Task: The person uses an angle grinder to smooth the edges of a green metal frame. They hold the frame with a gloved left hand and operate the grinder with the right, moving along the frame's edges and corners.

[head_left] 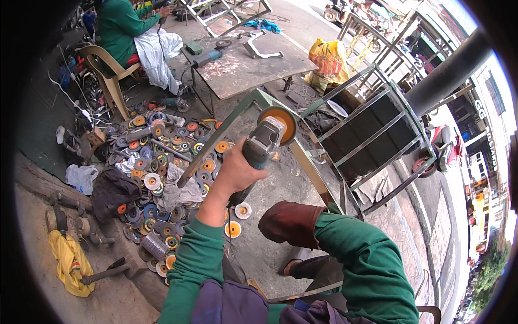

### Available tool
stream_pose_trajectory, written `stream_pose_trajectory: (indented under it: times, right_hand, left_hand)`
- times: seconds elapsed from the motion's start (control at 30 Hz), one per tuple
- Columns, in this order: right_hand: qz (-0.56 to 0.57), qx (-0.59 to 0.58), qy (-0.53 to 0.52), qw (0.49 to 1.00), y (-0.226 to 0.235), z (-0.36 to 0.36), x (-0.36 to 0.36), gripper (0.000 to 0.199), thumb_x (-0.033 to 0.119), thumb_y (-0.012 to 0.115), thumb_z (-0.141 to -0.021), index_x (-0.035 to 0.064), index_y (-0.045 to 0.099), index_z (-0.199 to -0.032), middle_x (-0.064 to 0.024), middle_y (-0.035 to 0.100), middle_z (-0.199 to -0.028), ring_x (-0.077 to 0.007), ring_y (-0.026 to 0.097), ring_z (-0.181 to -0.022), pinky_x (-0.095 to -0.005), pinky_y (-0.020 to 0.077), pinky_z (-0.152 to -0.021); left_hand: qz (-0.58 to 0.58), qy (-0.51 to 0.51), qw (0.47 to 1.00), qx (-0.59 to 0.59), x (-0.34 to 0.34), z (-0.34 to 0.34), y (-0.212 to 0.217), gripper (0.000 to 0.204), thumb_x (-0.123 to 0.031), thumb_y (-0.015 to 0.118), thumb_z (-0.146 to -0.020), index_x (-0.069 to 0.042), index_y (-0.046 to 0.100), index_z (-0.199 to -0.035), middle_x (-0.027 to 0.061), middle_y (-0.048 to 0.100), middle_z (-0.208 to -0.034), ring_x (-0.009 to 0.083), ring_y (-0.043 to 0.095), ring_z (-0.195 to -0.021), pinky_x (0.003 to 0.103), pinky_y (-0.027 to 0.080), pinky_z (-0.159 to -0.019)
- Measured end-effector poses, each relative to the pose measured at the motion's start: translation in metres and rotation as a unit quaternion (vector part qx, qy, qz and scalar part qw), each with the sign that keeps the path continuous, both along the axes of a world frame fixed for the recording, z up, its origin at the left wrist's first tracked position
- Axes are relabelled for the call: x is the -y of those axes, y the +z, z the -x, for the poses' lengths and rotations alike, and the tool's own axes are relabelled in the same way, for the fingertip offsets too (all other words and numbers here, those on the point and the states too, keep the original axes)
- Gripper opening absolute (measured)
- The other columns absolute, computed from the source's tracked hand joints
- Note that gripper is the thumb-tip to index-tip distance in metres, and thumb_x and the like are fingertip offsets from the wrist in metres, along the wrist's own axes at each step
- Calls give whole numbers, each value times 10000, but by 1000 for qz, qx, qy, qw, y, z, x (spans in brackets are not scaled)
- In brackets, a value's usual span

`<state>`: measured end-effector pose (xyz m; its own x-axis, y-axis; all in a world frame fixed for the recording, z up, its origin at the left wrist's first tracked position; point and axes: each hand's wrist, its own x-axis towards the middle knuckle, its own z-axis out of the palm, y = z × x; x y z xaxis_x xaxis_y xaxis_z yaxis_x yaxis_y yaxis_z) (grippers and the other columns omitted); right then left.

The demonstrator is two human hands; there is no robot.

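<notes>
My left hand, bare below a green sleeve, is wrapped round the body of an angle grinder. An orange-brown disc is on the grinder's head, close to the corner of a metal frame; whether they touch, I cannot tell. The grinder's cord hangs down below my wrist. Lower and to the right, my right hand is covered by a dark red-brown leather glove. Its fingers cannot be made out, and nothing held shows there.
Many worn grinding discs lie on the ground at left, with rags among them. Ahead stands a low table with another grinder. A person in green sits at far left. A barred metal frame stands at right.
</notes>
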<state>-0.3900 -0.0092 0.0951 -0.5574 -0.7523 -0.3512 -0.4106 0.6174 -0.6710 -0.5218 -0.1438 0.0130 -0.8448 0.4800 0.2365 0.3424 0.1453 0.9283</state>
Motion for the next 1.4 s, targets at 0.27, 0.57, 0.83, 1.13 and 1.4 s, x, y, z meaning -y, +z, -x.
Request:
stream_pose_trajectory:
  times: [0.27, 0.57, 0.83, 1.13, 1.4]
  right_hand:
    - [99, -58, -38, 993, -6, -15, -18, 120, 11, 672, -761, 18, 634, -874, -199, 660, -885, -426, 680, -937, -491, 532, -816]
    - [18, -42, -8, 999, 8, -10, -19, 402, 56, 660, -852, -8, 682, -1249, -235, 695, -1226, -423, 667, -1175, -466, 530, -1041]
    - [22, -19, -20, 999, 19, -2, -16, 424, 78, 659, -887, -12, 686, -1301, -238, 700, -1268, -415, 662, -1229, -465, 527, -1072]
    - [51, -48, -45, 997, 1, -5, -23, 400, 99, 670, -897, -13, 692, -1280, -241, 709, -1237, -414, 675, -1207, -459, 540, -1049]
    - [67, -91, -20, 993, -29, -7, -22, 222, 27, 685, -789, -14, 661, -1006, -237, 666, -1017, -436, 675, -1037, -481, 551, -887]
  left_hand:
    - [7, -8, 999, 45, -6, 7, 4, 632, -183, 884, -660, -3, 609, -1199, 182, 741, -1027, 337, 731, -945, 421, 569, -878]
    - [-40, 2, 999, 25, -4, -10, -1, 616, -183, 891, -669, -15, 607, -1189, 172, 741, -1004, 326, 728, -921, 425, 571, -866]
    - [-63, -1, 995, 77, -10, -8, -22, 699, -176, 901, -678, -30, 589, -1286, 144, 729, -1085, 279, 712, -1004, 404, 559, -926]
    - [-44, -20, 996, 68, -6, -5, -23, 678, -173, 912, -677, -19, 615, -1267, 130, 742, -1110, 252, 723, -991, 397, 572, -912]
    - [-42, -32, 996, 67, -8, -8, -23, 662, -169, 922, -673, -20, 621, -1243, 109, 730, -1104, 234, 706, -989, 385, 566, -917]
